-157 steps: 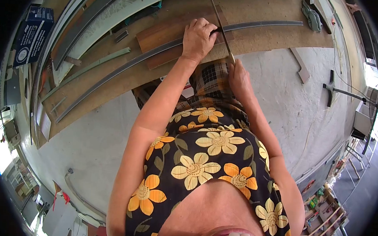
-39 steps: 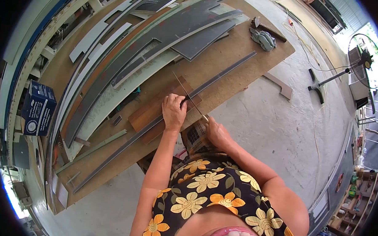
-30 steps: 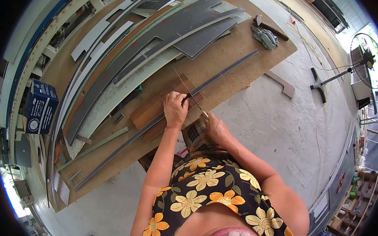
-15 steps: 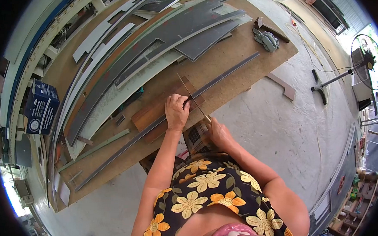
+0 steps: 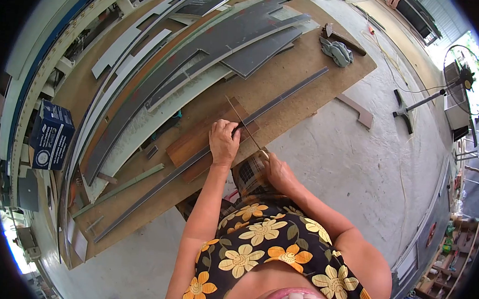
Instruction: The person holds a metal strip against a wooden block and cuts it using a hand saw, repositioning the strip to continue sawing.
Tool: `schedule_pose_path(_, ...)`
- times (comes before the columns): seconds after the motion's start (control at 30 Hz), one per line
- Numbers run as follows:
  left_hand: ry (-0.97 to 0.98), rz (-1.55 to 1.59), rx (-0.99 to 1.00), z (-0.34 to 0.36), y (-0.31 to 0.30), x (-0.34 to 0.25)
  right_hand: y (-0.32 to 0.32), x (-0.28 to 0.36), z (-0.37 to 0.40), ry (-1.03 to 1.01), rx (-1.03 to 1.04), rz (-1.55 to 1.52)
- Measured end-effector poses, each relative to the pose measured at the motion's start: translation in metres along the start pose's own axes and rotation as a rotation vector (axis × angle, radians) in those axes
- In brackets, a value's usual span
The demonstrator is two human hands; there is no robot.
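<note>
A long dark grey strip (image 5: 291, 94) lies diagonally over a brown wooden board (image 5: 197, 139) on the worktable. My left hand (image 5: 223, 142) presses down on the strip, its fingers bent around it just beside the saw. In my right hand (image 5: 277, 169) is the pale handle of a thin-bladed handsaw (image 5: 250, 137). The blade crosses the strip right of my left fingertips, its far end over the board. Whether the teeth have cut into the strip is too small to tell.
Large grey and white panels (image 5: 239, 38) are stacked on the far side of the worktable (image 5: 333, 87). A grey cloth (image 5: 337, 52) rests near its right corner. A blue box (image 5: 53, 135) stands at the left, and a fan (image 5: 459, 79) at the right.
My right hand has drawn the handsaw slightly back toward my body. My left hand and the strip stay in place.
</note>
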State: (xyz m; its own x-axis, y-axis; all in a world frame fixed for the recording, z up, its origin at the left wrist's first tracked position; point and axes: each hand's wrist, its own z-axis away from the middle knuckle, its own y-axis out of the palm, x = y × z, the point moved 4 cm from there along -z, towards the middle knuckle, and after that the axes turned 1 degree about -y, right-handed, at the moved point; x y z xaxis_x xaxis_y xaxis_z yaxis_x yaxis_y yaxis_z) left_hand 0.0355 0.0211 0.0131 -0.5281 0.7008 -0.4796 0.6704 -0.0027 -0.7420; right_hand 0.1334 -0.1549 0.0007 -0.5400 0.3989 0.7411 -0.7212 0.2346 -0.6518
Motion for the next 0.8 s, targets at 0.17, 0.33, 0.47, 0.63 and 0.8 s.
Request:
schedule_pose_path(0.17,-0.005,0.032,0.0,0.0,-0.001,-0.001,-0.003,0.015,-0.025,0.046,0.052,0.027)
schedule_pose_path(0.33,0.005,0.022,0.012,0.0,-0.001,-0.001,0.0,0.019,-0.034,0.059,0.04,0.046)
schedule_pose_path(0.47,-0.017,0.058,0.005,-0.001,-0.003,-0.002,-0.006,0.01,-0.005,0.081,0.046,0.054)
schedule_pose_path(0.63,0.011,0.023,-0.006,0.0,0.0,0.001,-0.006,0.011,-0.012,0.063,0.035,0.031)
schedule_pose_path(0.8,0.006,0.031,-0.004,-0.001,-0.001,0.001,0.005,0.017,-0.04,0.002,-0.011,0.004)
